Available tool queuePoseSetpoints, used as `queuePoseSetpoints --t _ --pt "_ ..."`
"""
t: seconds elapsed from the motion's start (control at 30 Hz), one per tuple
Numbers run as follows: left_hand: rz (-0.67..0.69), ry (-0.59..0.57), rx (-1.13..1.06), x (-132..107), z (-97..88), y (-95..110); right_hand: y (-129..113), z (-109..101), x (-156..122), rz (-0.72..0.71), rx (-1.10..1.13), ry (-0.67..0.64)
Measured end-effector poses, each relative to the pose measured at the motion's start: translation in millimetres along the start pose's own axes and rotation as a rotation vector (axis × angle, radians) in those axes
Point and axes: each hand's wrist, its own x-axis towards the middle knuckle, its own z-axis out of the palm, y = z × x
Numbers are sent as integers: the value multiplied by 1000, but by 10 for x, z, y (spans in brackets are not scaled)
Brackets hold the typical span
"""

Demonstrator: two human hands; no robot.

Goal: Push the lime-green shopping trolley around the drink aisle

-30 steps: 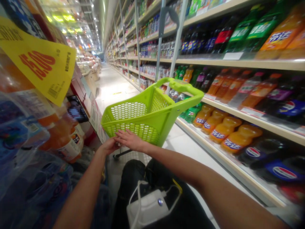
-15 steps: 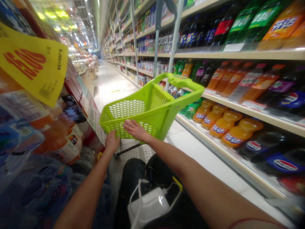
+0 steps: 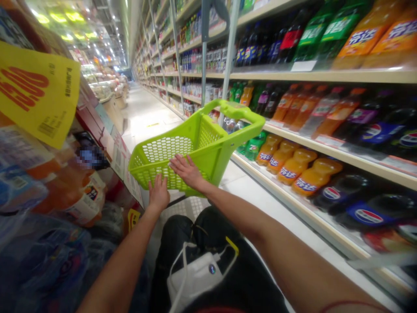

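Observation:
A lime-green shopping cart (image 3: 211,167) with a perforated basket stands crosswise in the aisle in front of my knees. Against its near side my right hand (image 3: 187,171) lies with fingers stretched toward the left, apparently touching the basket wall. My left hand (image 3: 159,191) is at the lower left part of the same wall, its fingers raised and spread; whether it presses on the plastic I cannot tell. Neither hand holds anything. On my lap rests a white power bank (image 3: 195,278) with a white cable (image 3: 184,261) looped over it.
Shelves of soda bottles (image 3: 302,174) line the right side, with a pale shelf edge (image 3: 293,134) close to the cart's handle. At left are stacked drink packs (image 3: 65,252) and a yellow price sign (image 3: 39,95). The tiled aisle (image 3: 146,108) runs away ahead.
My left hand has risen and moved right along the basket wall, its fingers now spread upward. The right hand stays on the cart's side. The view has shifted slightly to the right.

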Motion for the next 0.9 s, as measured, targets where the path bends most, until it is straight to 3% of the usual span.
queuePoseSetpoints --t 0.17,0.37,0.43,0.57,0.67,0.9 --pt "110 -13 42 38 -70 235 117 109 -332 52 -36 -67" --pt "183 -10 38 60 -33 444 68 150 -830 89 -80 -124" --pt "189 -2 34 78 -37 484 61 49 -804 96 -81 -84" --pt "160 43 47 143 -127 576 159 -222 -482 151 -101 76" --pt "173 59 50 182 -204 671 290 -288 -406 159 -108 76" --pt "297 67 96 215 -178 814 383 -124 -1081 162 -174 -98"
